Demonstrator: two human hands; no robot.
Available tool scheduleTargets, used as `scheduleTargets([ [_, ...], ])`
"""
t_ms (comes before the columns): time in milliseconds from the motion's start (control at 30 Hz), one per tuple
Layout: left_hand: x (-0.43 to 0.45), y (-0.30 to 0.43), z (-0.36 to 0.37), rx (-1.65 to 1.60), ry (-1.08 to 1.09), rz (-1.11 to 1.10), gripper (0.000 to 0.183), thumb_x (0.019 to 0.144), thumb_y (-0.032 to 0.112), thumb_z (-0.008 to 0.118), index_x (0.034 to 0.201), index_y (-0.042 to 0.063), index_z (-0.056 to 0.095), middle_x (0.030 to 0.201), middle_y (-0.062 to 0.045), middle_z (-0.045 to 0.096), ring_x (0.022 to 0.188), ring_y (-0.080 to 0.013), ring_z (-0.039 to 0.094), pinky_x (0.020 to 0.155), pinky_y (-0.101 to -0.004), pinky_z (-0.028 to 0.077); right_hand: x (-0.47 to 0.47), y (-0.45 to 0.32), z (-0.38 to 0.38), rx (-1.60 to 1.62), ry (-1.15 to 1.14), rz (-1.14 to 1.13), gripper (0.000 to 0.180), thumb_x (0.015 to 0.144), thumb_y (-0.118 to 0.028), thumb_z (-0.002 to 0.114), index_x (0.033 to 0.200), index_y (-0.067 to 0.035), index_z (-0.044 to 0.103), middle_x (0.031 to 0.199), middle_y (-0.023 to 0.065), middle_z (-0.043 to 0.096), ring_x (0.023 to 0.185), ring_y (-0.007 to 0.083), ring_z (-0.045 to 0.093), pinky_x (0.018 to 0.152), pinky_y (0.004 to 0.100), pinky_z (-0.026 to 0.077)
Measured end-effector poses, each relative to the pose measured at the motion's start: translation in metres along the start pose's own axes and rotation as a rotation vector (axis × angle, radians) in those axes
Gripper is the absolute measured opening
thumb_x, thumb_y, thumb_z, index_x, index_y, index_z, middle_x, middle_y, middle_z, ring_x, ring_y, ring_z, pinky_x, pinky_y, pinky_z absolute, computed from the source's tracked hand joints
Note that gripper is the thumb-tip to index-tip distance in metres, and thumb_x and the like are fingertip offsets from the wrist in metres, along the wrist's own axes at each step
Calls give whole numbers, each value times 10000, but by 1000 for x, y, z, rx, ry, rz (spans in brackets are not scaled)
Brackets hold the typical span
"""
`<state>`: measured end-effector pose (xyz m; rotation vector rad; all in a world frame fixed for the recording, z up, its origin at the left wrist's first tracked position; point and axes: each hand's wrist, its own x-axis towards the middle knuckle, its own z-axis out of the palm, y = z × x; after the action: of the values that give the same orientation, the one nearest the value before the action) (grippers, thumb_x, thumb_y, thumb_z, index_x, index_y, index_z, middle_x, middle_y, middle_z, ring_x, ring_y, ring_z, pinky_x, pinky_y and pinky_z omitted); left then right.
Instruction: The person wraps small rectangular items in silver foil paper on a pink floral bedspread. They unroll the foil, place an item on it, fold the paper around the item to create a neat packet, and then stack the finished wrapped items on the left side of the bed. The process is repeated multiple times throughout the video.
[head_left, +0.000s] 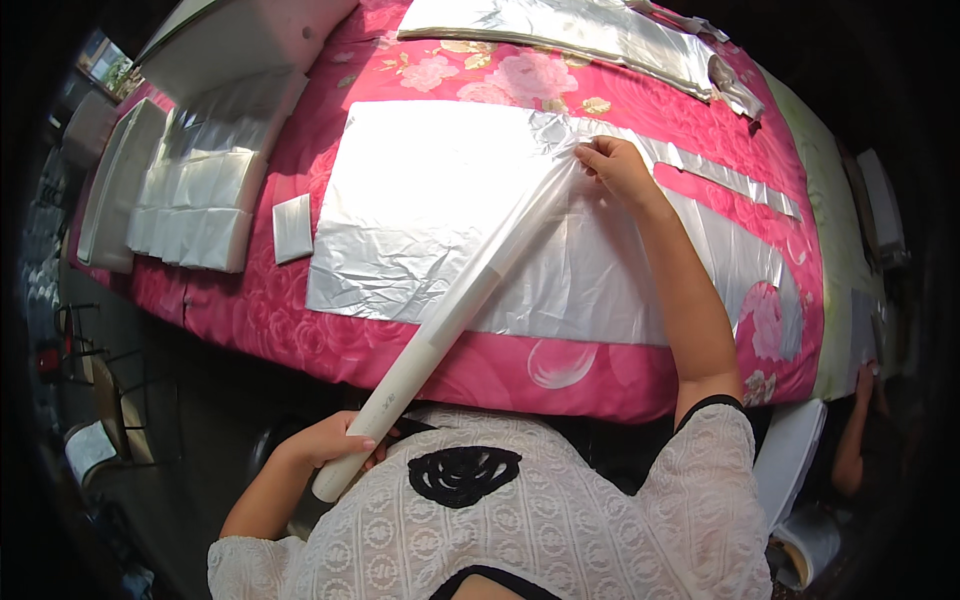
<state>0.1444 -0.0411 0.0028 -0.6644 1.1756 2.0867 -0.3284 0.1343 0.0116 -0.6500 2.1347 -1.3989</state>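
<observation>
My left hand (337, 441) is wrapped around the lower end of a long white tube (397, 379), close to my body. The tube slants up and to the right over the table. Thin clear plastic film (517, 232) covers its upper part and gathers to a twist at the far end. There, my right hand (615, 169) pinches the gathered film between thumb and fingers. Beneath the tube lies a flat stack of white plastic bags (405, 195) with cut-out handles at the right. Whether the tube reaches inside the film up to my right fingers is hard to tell.
A pink flowered cloth (262, 322) covers the table. Another stack of bags (555, 30) lies at the back. On the left are rows of small folded white packets (199, 210), a single packet (292, 229) and a white foam box (120, 187). Another person's arm (855, 442) shows far right.
</observation>
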Motion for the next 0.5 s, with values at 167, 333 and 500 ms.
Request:
scheduleTargets([
  [167,-19,-6,-24,93,-87,-139,499,763,174,732,1177,-13,525,983,-62,623,858,-142,605,775,-302,509,16,50,-98,18,286,-57,178,852,-196,638,765,-42,615,666,-23,564,588,36,469,538,195,360],
  [333,-13,54,-10,547,-135,-122,465,745,195,756,1119,1,561,974,-59,641,891,-139,592,813,-284,466,10,33,-82,35,160,-11,166,861,-190,628,835,-27,638,698,-20,569,626,40,485,580,193,384],
  [500,38,155,38,1576,208,368,494,656,210,756,1103,84,588,896,-117,636,845,-275,627,776,-340,489,14,18,-22,24,-53,-63,171,869,-184,620,885,-14,635,734,-20,570,643,55,483,586,219,404],
])
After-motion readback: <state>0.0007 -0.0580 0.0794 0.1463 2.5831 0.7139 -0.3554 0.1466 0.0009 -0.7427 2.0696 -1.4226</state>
